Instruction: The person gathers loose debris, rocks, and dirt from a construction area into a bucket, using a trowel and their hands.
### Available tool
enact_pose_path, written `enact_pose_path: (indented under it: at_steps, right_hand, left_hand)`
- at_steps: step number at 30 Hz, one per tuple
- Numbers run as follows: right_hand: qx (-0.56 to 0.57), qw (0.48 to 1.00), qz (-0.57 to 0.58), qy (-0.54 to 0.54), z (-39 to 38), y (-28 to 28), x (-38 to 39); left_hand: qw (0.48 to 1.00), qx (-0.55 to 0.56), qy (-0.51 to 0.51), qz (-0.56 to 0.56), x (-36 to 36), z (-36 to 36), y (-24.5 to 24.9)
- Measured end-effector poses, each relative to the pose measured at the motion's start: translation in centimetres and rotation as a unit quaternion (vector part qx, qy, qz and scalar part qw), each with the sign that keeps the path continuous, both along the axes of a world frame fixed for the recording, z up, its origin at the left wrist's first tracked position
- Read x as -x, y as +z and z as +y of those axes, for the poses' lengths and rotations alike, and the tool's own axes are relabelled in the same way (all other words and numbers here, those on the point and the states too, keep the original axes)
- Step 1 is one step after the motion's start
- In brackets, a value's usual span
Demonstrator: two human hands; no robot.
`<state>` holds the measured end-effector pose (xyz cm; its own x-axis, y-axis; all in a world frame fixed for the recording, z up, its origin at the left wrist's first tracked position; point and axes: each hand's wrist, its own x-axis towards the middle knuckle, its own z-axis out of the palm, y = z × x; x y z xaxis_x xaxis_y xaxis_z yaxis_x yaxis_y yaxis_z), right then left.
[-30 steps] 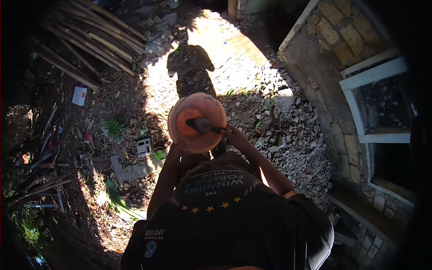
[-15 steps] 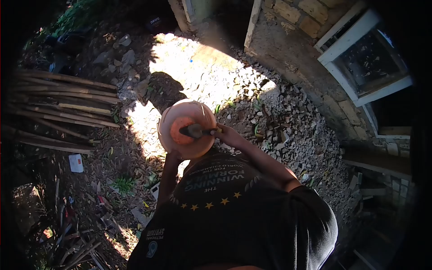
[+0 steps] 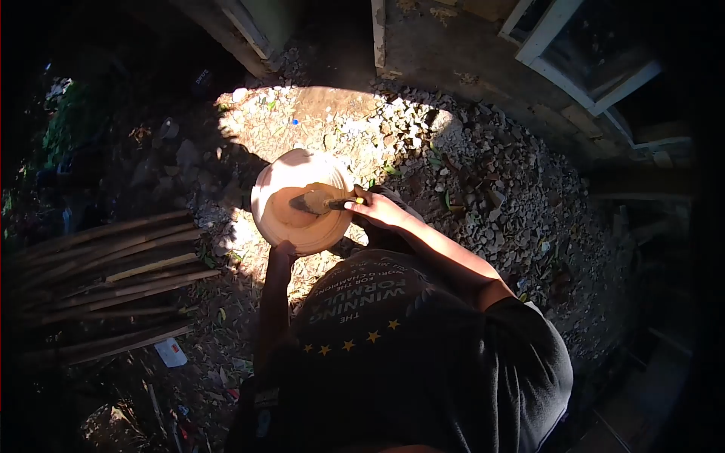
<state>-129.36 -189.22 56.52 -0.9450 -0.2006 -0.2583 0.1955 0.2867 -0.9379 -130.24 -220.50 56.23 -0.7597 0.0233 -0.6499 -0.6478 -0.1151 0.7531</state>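
Two hands of mine are busy: my left hand [image 3: 283, 251] grips the near-left rim of the round bowl [image 3: 263, 202], and my right hand [image 3: 377, 210] holds the trowel-like tool [image 3: 317, 201]. The bowl is in front of my dark shirt [image 3: 362, 340], half in sun, its open side towards me. My right fingers close around the handle at the bowl's right edge, with the dark blade pointing left into the hollow over an orange patch [image 3: 282, 205]; I cannot tell what that patch is. On the left, my thumb shows at the rim, but the fingers under it are hidden, so I cannot tell how far they wrap. I judge the bowl light and fairly stiff, perhaps smooth enough to slip in one hand, so a firm hold on the rim suits it, and the tool is best taken by its handle, clear of the blade. Long poles [image 3: 151, 266] lie to the left, with a white scrap [image 3: 171, 352] near their close end. Loose rubble [image 3: 521, 181] spreads to the right, uneven footing, I think. A window frame [image 3: 559, 83] stands far right. Nothing shows between my hands and the bowl.
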Motion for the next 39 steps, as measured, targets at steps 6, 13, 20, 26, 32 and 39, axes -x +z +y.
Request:
enact_pose_path:
  at_steps: [6, 13, 20, 26, 32, 39]
  right_hand:
    - [0.055, 0.990, -0.099, -0.079, 1.1, -3.8, 6.3]
    - [0.038, 0.994, -0.055, -0.081, 4.0, -5.9, 17.2]
    - [-0.051, 0.995, 0.073, 0.035, 7.4, -1.6, 28.5]
    - [0.266, 0.957, -0.112, -0.028, 10.5, 4.5, 37.1]
    - [-0.048, 0.996, -0.070, 0.006, 12.1, -2.2, 43.8]
    - [0.070, 0.990, -0.120, -0.026, 11.9, -1.4, 49.1]
  left_hand:
    - [0.998, -0.032, -0.030, -0.039, 8.0, 0.9, -4.1]
    - [0.998, 0.019, -0.043, -0.046, 20.1, 3.8, -5.1]
    - [0.996, 0.042, -0.061, -0.054, 31.5, 6.3, -3.6]
    - [0.994, 0.025, -0.085, -0.067, 38.5, 7.8, -3.0]
    - [0.992, 0.025, -0.082, -0.092, 44.3, 8.3, -3.1]
    - [0.991, 0.020, -0.087, -0.098, 53.3, 8.7, -5.8]
